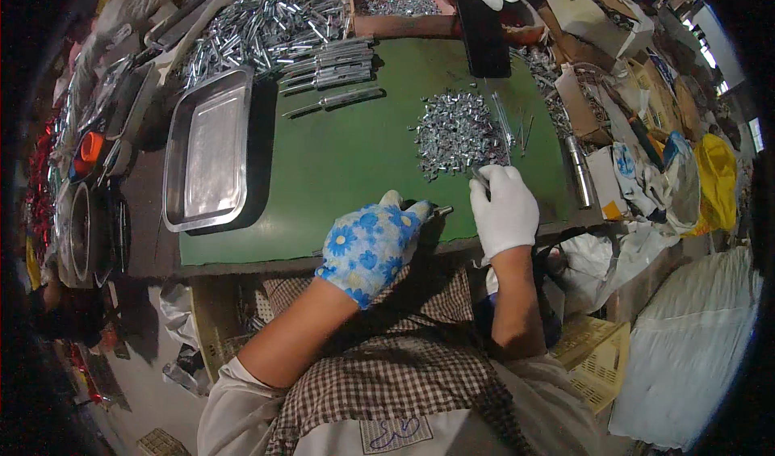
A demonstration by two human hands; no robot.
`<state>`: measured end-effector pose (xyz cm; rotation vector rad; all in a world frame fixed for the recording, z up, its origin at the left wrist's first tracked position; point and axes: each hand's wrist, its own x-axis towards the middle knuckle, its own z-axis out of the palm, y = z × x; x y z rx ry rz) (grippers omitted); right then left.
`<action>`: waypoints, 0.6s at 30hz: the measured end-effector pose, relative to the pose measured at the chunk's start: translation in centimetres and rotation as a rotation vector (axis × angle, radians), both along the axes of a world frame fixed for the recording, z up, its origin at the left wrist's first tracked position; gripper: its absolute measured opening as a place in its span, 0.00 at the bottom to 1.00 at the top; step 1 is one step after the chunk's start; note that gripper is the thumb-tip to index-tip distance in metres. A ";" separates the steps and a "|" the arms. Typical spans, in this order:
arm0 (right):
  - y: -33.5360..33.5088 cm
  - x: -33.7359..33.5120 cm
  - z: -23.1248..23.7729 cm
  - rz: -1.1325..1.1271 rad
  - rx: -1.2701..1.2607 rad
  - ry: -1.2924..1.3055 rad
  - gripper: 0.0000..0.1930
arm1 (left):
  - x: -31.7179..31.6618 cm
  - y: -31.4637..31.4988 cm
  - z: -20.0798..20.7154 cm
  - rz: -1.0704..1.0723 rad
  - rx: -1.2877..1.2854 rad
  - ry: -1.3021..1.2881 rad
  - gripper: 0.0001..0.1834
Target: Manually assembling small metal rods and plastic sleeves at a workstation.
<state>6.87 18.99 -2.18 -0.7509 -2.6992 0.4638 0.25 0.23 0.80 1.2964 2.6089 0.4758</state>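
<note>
**Rod in hand, plenty left in the heap**

In the head view, the left hand [370, 248], in a flowered glove, is closed around a rod [442, 211], its tip poking out to the right. The right hand [507, 210], gloved in white, has its fingers drawn together at the near edge of a heap [458, 133] of small metal parts on the green mat [347, 161]; whether they pinch one, I cannot tell. The row [343, 77] near the tray [173, 165] looks done; judging by the heap, much remains.
</note>
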 end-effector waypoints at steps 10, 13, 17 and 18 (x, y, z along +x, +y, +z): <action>-1.7 1.4 0.8 0.364 -0.406 0.080 0.10 | 0.0 -0.4 -0.4 -0.002 -0.004 0.019 0.20; -1.9 1.2 0.3 0.372 -0.350 0.061 0.10 | 0.0 -0.4 -0.3 -0.010 0.017 0.037 0.21; -1.9 1.1 0.2 0.364 -0.288 0.119 0.09 | 0.0 -0.3 -0.3 -0.017 0.012 0.008 0.19; -2.0 1.0 0.2 0.380 -0.263 0.083 0.09 | 0.0 -0.4 -0.5 -0.014 0.027 0.028 0.20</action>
